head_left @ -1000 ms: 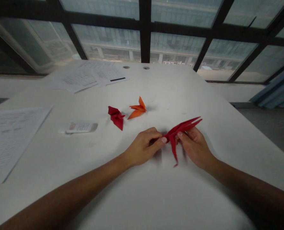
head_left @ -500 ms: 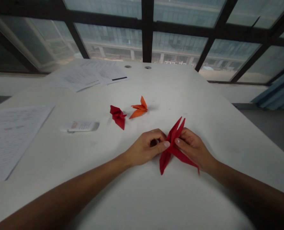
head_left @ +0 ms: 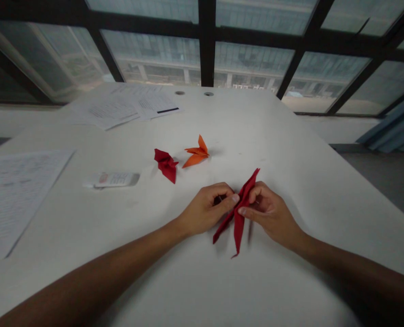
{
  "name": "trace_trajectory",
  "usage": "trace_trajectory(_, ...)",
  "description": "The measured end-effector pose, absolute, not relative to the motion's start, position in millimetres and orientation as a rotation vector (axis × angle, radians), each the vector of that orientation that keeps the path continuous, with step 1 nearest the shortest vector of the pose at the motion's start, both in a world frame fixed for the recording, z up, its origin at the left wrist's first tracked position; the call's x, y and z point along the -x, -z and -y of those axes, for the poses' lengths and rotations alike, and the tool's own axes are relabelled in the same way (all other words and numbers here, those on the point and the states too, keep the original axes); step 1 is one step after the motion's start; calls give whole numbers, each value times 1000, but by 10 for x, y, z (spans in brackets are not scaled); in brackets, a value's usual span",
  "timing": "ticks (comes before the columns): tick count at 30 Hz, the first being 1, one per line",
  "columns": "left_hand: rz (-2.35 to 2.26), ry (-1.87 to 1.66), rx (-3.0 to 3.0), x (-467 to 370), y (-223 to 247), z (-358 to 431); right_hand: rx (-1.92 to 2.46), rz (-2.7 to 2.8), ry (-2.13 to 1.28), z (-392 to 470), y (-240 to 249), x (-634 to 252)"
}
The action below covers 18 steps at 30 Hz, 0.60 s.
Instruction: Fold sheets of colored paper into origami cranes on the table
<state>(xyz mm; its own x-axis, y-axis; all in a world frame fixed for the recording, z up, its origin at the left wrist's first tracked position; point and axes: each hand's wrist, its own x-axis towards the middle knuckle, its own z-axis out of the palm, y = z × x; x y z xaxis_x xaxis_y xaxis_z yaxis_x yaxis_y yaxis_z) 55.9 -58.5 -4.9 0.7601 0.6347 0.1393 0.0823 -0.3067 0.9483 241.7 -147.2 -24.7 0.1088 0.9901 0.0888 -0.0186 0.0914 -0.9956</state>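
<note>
Paper figure pinched between left hand and right hand

Held figure, red and folded into narrow points, near the front of the white table. It stands aslant: one slender end rises away from the person, and two points splay downward, the right-hand one ending in a small bent tip. Whether these points touch the table cannot be told.

The left fingers are nearly closed, thumb tip and bent forefinger meeting at the figure's left side, with a small gap in the loop behind. The right fingers are partly closed: the thumb lies on the figure's near face, and the forefinger curls against its upper right edge. The remaining fingertips are hidden.

Beyond the left hand lie a red figure and, just beside it to the right, an orange figure with spread points. Farther left is a white packet with a printed label; left of that, a sheet of print. Overlapping papers cover the far left of the table, near two round holes. Behind stands a dark-framed window; at right hangs a blue curtain.
</note>
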Motion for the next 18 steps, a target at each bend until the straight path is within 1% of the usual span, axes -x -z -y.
trace_trajectory(7,-560,-648,-1958,-581,60,603,1362,1362,-863,1497,190,-2403)
trace_trajectory(11,-524,-725,-2016,-591,51,636,1396,1317,-958,1538,149,-2388)
trace_trajectory(14,-467,-719,-2033,-584,56,630,1418,1258,-1071,1556,129,-2382)
trace_trajectory(18,-515,-714,-1978,-564,88,583,1377,1156,-1168,1549,94,-2374)
